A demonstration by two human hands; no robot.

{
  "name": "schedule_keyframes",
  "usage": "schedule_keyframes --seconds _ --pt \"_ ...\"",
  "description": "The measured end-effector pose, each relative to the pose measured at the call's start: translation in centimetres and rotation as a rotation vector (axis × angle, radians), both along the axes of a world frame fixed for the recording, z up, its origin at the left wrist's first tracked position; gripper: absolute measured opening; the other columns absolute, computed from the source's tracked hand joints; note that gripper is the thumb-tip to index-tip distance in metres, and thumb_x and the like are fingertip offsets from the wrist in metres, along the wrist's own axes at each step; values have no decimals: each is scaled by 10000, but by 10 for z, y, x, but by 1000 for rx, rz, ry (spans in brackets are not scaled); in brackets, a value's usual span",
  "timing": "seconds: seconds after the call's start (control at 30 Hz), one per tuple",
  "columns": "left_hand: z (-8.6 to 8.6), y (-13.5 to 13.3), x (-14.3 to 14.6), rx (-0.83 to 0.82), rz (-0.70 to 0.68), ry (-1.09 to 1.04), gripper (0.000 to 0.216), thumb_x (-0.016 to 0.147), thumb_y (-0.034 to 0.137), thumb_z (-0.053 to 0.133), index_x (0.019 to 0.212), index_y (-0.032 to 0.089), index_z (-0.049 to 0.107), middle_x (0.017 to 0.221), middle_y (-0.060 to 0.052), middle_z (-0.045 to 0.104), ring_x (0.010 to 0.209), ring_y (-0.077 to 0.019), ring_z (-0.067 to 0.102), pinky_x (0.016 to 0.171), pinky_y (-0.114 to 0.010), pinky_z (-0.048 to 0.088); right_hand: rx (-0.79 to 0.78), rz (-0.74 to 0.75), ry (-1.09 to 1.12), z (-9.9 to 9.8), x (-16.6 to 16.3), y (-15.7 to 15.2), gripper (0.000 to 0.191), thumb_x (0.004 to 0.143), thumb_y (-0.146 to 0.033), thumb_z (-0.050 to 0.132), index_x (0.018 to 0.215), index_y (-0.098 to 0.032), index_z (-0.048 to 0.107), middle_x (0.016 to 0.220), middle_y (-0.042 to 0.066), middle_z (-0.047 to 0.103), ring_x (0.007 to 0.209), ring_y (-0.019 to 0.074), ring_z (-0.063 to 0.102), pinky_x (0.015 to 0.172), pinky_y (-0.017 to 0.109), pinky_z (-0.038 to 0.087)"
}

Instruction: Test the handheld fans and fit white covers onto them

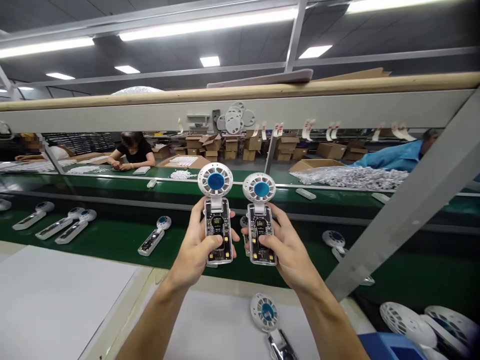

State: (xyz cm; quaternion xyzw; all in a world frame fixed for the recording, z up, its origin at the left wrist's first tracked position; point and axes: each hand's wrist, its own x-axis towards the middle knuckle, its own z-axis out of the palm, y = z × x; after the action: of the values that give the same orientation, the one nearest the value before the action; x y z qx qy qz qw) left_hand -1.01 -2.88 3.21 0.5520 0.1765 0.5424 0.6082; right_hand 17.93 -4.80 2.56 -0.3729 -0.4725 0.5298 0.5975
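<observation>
My left hand [195, 247] is closed around a small handheld fan [217, 210], held upright, thumb on its clear handle where a lit display shows. My right hand [287, 247] grips a second handheld fan [260, 215] the same way, thumb pressed on the handle, with lights glowing at its lower end. Both fans have round white heads with blue centres and are held side by side above the green conveyor belt [112, 240]. Another fan [268, 320] lies on the white worktop [60, 300] just below my hands.
Several fans lie along the belt, such as one fan [153, 237] left of my hands. A grey slanted frame bar [405, 200] crosses at right. White fan heads [431, 320] pile at lower right. People work across the far belt, with cardboard boxes behind.
</observation>
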Motion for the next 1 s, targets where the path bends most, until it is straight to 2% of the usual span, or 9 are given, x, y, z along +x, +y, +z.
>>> schedule_keyframes --seconds 0.2,0.33,0.47,0.77,1.0 --pt "-8 12 1 -23 5 19 718 865 130 600 1474 307 263 1316 -126 570 829 -194 688 602 -317 595 95 -37 12 -6 -1 8 723 849 -232 646 1483 -329 312 1385 84 554 1042 222 683 774 358 612" --pt "-10 16 4 -38 -33 9 727 852 123 609 1462 296 254 1271 -115 590 819 -190 690 600 -316 601 129 -9 -15 -16 1 18 767 849 -245 667 1508 -324 280 1371 93 549 1016 223 681 758 372 632" --pt "-11 18 4 -62 -41 -6 734 835 131 632 1445 289 255 1314 -128 575 810 -184 700 586 -299 599 129 -15 -28 -21 1 22 740 855 -229 661 1494 -326 299 1373 86 546 1015 209 677 755 349 633" --pt "-15 21 5 -75 -66 -1 742 826 145 648 1443 294 265 1353 -146 574 904 -244 723 586 -298 601 156 11 -19 -24 -4 23 744 858 -213 643 1502 -339 293 1331 80 587 1025 222 682 792 385 615" --pt "-12 20 5 -117 -70 -4 801 783 123 671 1443 289 249 1323 -134 576 920 -226 693 636 -333 617 157 -10 -60 -24 -1 18 771 866 -190 616 1526 -375 263 1230 53 638 1060 226 679 835 394 611"
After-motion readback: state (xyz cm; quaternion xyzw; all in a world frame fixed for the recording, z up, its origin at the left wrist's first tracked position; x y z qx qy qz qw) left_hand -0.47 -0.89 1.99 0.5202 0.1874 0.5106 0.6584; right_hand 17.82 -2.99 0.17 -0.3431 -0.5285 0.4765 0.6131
